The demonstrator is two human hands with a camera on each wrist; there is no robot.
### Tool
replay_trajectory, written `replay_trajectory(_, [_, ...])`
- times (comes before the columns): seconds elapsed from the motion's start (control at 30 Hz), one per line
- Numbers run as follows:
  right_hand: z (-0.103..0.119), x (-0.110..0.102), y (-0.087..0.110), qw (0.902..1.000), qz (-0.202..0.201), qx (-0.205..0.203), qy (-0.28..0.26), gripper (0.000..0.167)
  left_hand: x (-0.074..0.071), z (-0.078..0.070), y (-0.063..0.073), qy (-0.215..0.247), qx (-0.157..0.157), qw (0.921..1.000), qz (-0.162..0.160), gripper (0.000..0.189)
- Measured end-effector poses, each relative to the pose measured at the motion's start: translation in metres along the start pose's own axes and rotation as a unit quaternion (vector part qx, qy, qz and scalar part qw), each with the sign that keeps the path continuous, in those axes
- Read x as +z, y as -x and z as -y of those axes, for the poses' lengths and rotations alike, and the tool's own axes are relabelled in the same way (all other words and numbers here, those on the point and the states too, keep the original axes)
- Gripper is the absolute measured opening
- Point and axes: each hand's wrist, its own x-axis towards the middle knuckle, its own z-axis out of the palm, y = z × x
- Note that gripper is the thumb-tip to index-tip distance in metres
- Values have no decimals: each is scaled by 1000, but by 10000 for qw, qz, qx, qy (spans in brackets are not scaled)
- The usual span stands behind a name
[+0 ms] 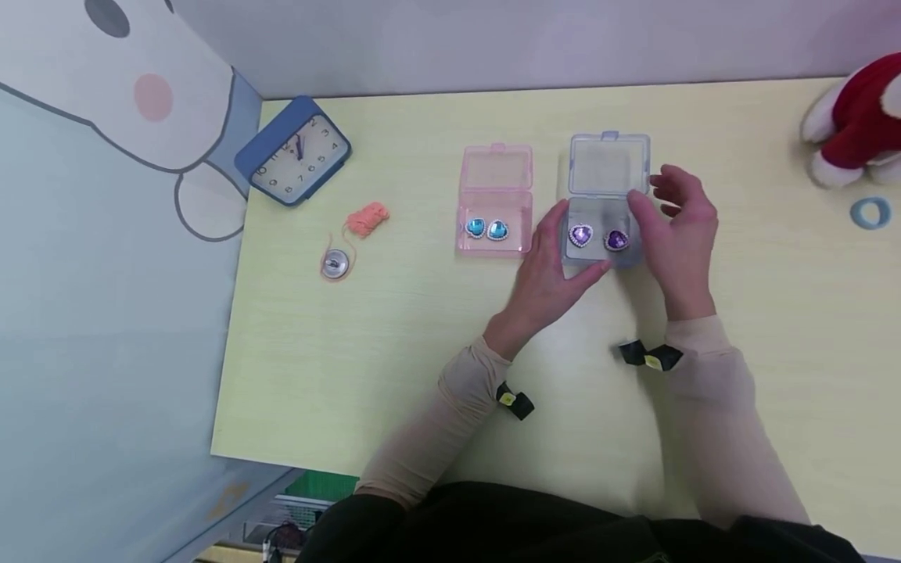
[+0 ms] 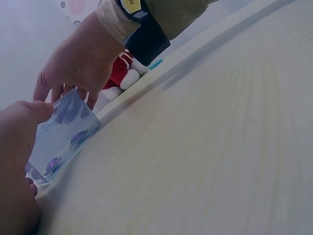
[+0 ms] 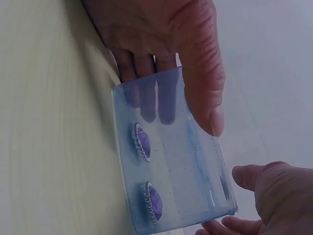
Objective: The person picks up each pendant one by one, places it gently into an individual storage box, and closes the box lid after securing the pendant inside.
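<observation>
A small clear blue plastic box (image 1: 604, 209) stands with its hinged lid (image 1: 609, 164) raised toward the back of the table. Two purple heart-shaped gems with beaded silvery rims, a left one (image 1: 580, 234) and a right one (image 1: 616, 240), lie in its base. My left hand (image 1: 545, 274) holds the box's left side, thumb at the front edge. From the right, my right hand (image 1: 679, 234) grips the box; its fingers (image 3: 144, 66) show through the clear wall, with the thumb on the other side. Left of it, an open pink box (image 1: 493, 246) contains two blue gems (image 1: 486, 228).
Farther left lie a coral yarn bundle (image 1: 367, 220) and a round metal piece (image 1: 335, 264) with thread round it. A blue clock (image 1: 292, 152) stands at the back left corner. To the right are a red-and-white plush toy (image 1: 862, 117) and a blue ring (image 1: 870, 213).
</observation>
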Motion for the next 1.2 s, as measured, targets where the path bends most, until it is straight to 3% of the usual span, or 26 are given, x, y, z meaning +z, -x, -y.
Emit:
replay_trajectory(0.1, [0, 0, -4, 9978, 198, 492, -393, 58, 1, -1, 1, -7, -23, 10000, 5, 99])
replay_trajectory(0.23, [-1, -1, -5, 9878, 178, 721, -1371, 56, 1, -2, 1, 22, 8, 10000, -14, 99])
replay_trajectory(0.4, [1, -2, -4, 9649, 32, 759, -2516, 46, 0, -2, 1, 31, 21, 10000, -46, 100])
replay_trajectory(0.53, [4, -2, -2, 9512, 26, 620, -3021, 32, 0, -2, 1, 50, 2, 10000, -47, 99])
replay_trajectory(0.67, [6, -4, 2, 9383, 89, 511, -3419, 36, 0, -1, 0, 91, 81, 9999, -69, 99])
replay_trajectory(0.87, [1, -7, 10, 9487, 229, 594, -3098, 46, 1, 1, 0, 160, 196, 9996, -135, 100])
replay_trajectory(1.07, [-11, -7, 19, 9536, 411, 466, -2945, 22, 2, 1, 0, 193, 202, 9996, -100, 101])
replay_trajectory(1.2, [-17, -7, 25, 9577, 659, 128, -2797, 27, 1, 1, 0, 194, 151, 9997, -54, 102])
